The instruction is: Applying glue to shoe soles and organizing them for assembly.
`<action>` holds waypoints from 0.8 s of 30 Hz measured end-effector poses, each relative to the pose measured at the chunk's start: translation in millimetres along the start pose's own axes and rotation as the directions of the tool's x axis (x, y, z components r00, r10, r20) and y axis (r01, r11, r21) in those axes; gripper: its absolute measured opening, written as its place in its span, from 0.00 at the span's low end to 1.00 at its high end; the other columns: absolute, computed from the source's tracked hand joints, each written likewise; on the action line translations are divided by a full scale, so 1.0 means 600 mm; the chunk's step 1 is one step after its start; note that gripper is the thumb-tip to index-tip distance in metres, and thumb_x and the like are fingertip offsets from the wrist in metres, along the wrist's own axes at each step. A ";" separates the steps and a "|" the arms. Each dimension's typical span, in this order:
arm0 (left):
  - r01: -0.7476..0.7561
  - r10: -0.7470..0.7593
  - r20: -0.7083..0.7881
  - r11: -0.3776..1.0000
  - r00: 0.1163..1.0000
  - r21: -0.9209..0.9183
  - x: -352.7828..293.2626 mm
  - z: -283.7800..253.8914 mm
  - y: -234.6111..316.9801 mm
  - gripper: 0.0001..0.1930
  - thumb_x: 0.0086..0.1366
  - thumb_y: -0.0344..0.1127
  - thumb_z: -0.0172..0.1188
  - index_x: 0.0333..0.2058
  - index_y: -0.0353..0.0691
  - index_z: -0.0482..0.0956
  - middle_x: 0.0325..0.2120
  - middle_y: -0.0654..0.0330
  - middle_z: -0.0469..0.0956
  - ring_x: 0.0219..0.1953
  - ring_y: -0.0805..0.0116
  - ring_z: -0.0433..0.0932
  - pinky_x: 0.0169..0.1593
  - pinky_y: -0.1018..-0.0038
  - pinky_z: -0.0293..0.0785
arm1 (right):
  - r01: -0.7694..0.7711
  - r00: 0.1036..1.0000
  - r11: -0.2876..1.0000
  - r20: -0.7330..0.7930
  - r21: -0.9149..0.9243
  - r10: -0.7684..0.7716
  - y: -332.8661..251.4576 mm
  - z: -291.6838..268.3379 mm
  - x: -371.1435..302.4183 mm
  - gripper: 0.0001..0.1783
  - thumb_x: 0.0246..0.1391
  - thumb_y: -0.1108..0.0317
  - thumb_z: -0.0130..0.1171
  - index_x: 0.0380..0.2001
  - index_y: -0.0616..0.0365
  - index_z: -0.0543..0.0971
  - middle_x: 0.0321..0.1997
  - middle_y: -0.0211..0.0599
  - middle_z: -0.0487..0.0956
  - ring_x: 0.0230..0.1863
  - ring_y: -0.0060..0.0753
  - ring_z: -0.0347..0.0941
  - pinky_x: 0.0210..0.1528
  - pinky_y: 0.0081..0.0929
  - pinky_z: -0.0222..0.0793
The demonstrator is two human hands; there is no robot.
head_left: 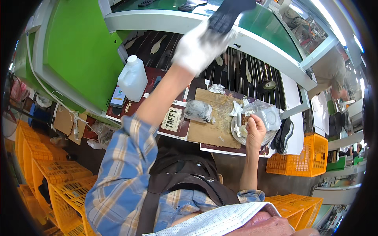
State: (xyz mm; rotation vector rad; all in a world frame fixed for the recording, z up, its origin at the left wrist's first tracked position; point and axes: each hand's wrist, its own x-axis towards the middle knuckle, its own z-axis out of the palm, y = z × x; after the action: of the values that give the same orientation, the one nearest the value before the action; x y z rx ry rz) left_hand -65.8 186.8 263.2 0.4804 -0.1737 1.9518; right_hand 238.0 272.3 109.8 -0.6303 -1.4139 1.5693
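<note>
My left hand (195, 49), in a white glove, is stretched far forward and blurred by motion. Its fingers are closed on a black shoe sole (227, 19), held tilted above the pale front rail of the green-topped conveyor (258, 19). Bare and nearer to me, my right hand (256, 128) pinches a small brown, brush-like tool (244, 119); its working end is hard to make out. That tool is over a round dish (239, 137) lined with crumpled plastic. Beside the dish stands a translucent square container (270, 118).
Stained cardboard (204, 135) bears a wrapped grey bundle (198, 111). A white jug (133, 80) and a phone (117, 96) stand left. Several soles lie on the dark roller rack (258, 65); black soles (284, 135) lean at right. Orange crates (298, 161) flank me. A person (330, 70) is at far right.
</note>
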 end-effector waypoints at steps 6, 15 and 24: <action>0.151 -0.199 -0.029 0.631 0.980 0.761 0.039 -0.070 -0.080 0.18 0.70 0.40 0.50 0.50 0.32 0.71 0.49 0.45 0.75 0.52 0.52 0.75 0.56 0.59 0.72 | 0.016 0.999 0.994 0.040 -0.108 -0.011 -0.002 0.015 -0.005 0.10 0.56 0.74 0.62 0.41 0.64 0.79 0.30 0.27 0.78 0.27 0.13 0.67 0.31 0.12 0.62; 0.338 0.431 -0.295 -0.024 0.853 0.941 -0.358 -0.204 -0.014 0.15 0.65 0.37 0.60 0.47 0.35 0.76 0.43 0.56 0.79 0.45 0.63 0.77 0.52 0.73 0.71 | -0.033 0.985 0.795 -0.157 -0.606 -0.078 -0.012 -0.084 0.010 0.11 0.56 0.71 0.62 0.41 0.65 0.81 0.32 0.24 0.78 0.31 0.13 0.68 0.35 0.12 0.63; 0.502 0.484 -0.138 -0.844 0.864 0.190 -0.496 -0.250 0.021 0.36 0.53 0.51 0.68 0.53 0.31 0.69 0.51 0.39 0.70 0.56 0.41 0.66 0.60 0.54 0.63 | 0.163 0.941 0.483 -0.010 -0.860 -0.337 0.032 -0.089 -0.004 0.11 0.50 0.70 0.66 0.38 0.61 0.81 0.30 0.34 0.79 0.27 0.23 0.72 0.32 0.21 0.69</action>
State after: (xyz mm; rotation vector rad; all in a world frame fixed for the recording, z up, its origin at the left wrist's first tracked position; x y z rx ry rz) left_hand -10.3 -19.0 7.1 1.0806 3.0585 0.6276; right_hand 278.7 297.9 79.8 -1.0379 -2.0089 0.4452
